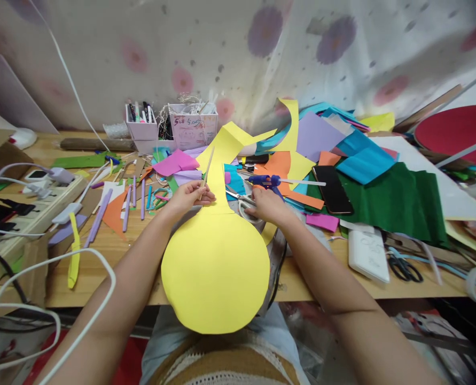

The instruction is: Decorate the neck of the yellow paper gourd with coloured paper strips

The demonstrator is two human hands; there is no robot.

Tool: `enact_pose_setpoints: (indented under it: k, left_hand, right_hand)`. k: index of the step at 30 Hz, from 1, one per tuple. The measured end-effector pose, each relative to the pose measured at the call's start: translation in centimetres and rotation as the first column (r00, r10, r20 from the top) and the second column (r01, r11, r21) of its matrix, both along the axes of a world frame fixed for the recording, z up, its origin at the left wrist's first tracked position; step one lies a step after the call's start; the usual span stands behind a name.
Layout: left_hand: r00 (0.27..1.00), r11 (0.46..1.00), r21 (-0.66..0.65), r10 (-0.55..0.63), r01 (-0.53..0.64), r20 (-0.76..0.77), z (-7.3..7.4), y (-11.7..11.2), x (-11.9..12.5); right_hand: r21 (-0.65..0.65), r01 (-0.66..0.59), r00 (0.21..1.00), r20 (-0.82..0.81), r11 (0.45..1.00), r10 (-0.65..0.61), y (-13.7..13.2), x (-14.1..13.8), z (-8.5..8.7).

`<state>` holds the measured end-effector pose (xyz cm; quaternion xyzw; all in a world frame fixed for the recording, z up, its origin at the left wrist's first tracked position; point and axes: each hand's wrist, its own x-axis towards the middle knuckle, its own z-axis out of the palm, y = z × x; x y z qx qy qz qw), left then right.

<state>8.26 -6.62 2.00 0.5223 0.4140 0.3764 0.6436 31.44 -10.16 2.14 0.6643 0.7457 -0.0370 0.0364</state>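
A large yellow paper disc (216, 272) lies near the table's front edge, with a narrower yellow paper neck (214, 184) running up from it. My left hand (193, 195) is closed at the neck's left side, pinching a thin pale strip (209, 163) that points upward. On the right of the neck, my right hand (266, 206) is closed at the handles of a pair of scissors (243, 201), whose blades point left toward the neck. Just beyond those fingers is a blue glue gun (265, 182) with a pale glue stick in its back; its grip is partly hidden by the hand.
Coloured paper scraps (320, 133) pile up at the back right beside dark green paper (398, 198). A black phone (332, 190), white power bank (368, 255) and dark-handled scissors (405, 267) lie right. Pen boxes (193, 131) stand behind; a power strip (57, 206) and cables occupy the left.
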Motion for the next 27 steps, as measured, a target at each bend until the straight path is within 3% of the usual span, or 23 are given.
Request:
enact_pose_setpoints:
  k: [5, 9, 13, 16, 20, 27]
  left_hand:
    - [1.000, 0.999, 0.036, 0.010, -0.011, 0.019, -0.6, -0.1, -0.2]
    - [0.999, 0.999, 0.049, 0.013, -0.015, 0.030, -0.7, -0.1, -0.2]
    - [0.999, 0.999, 0.037, 0.024, -0.025, 0.032, -0.7, -0.1, -0.1]
    - [0.999, 0.998, 0.051, 0.031, -0.033, 0.037, -0.8, -0.1, 0.1]
    - [0.996, 0.989, 0.134, 0.053, -0.062, 0.066, -1.0, -0.1, 0.2]
    - [0.994, 0.950, 0.291, 0.105, -0.113, 0.043, -1.8, 0.3, 0.0]
  right_hand:
    - [-0.004, 0.035, 0.999, -0.010, 0.999, -0.035, 0.1, 0.2, 0.7]
    - [-0.109, 0.143, 0.967, -0.197, 0.984, -0.162, -1.1, 2.3, 3.3]
    - [-0.151, 0.058, 0.900, -0.419, 0.987, -0.117, -2.3, 4.1, 5.1]
    - [-0.077, 0.009, 0.850, -0.524, 0.997, -0.048, -2.0, 3.7, 4.8]
    - [0.063, -0.005, 0.784, -0.620, 0.998, 0.042, -0.5, 1.1, 3.1]
    - [0.158, -0.215, 0.796, -0.544, 0.964, 0.267, 1.1, -2.6, 1.4]
